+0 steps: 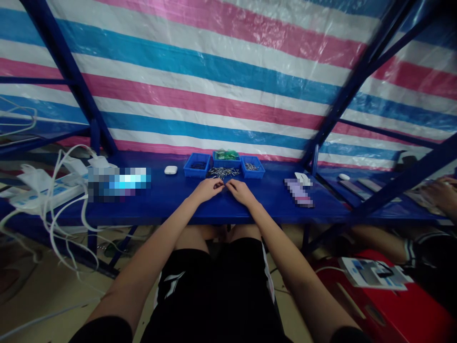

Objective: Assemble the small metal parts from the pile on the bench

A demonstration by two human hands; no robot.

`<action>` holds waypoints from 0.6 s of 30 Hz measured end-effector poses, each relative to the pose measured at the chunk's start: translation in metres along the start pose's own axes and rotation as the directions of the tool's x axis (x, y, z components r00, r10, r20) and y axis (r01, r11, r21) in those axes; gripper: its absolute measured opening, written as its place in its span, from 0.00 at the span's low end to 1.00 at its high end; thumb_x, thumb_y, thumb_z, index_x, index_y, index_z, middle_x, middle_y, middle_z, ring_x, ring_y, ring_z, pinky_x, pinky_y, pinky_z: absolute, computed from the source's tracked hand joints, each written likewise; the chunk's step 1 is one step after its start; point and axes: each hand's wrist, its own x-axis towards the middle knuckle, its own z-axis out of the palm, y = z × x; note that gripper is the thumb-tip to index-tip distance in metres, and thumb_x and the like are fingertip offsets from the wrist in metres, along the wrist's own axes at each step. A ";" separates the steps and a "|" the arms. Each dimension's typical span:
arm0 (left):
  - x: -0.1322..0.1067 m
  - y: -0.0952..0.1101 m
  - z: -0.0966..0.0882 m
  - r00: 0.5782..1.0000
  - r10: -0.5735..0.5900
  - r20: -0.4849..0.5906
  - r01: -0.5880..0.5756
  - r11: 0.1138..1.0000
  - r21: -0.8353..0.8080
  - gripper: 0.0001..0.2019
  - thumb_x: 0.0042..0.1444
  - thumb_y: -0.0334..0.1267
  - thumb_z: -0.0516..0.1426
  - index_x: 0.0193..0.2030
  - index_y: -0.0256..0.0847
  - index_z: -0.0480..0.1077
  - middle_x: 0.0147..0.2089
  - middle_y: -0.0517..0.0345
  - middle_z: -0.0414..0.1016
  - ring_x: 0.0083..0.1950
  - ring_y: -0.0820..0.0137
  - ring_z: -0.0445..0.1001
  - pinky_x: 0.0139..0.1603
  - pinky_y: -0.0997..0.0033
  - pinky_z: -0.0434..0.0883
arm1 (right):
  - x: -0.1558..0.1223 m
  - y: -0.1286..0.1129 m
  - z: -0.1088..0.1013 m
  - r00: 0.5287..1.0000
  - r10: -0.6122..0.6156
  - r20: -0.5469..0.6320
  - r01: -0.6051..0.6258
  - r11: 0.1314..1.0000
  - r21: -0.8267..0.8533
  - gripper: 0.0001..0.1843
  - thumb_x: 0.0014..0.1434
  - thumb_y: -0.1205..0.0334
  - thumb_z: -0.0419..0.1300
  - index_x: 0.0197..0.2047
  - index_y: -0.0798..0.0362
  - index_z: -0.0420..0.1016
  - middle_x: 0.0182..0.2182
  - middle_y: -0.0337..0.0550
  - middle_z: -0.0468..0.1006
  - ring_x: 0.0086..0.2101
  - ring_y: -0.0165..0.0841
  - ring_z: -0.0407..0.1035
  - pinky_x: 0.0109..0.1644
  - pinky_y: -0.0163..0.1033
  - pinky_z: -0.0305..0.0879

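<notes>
Blue table (274, 196), inside front edge: left hand (208, 189), right hand (238, 191), both curled, pinch indiscernible; seemingly unfinished, loose metal pieces (224, 173) remaining.

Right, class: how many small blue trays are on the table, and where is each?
3. The left tray and right tray flank the pile of metal pieces; the back tray, holding something green, stands behind it.

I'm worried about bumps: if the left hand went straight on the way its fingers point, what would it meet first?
The right hand, most likely: the left hand points across at it, with hardly any gap showing, though depth is hard to judge.
</notes>
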 end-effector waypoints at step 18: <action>0.001 0.001 0.004 0.994 0.097 0.052 -0.103 0.988 0.118 0.11 0.53 0.39 0.52 0.38 0.41 0.73 0.34 0.56 0.75 0.34 0.71 0.70 0.34 0.75 0.63 | -0.001 -0.002 0.001 0.999 0.003 0.037 -0.002 1.000 -0.018 0.10 0.60 0.57 0.52 0.33 0.53 0.71 0.28 0.39 0.72 0.30 0.28 0.64 0.36 0.33 0.57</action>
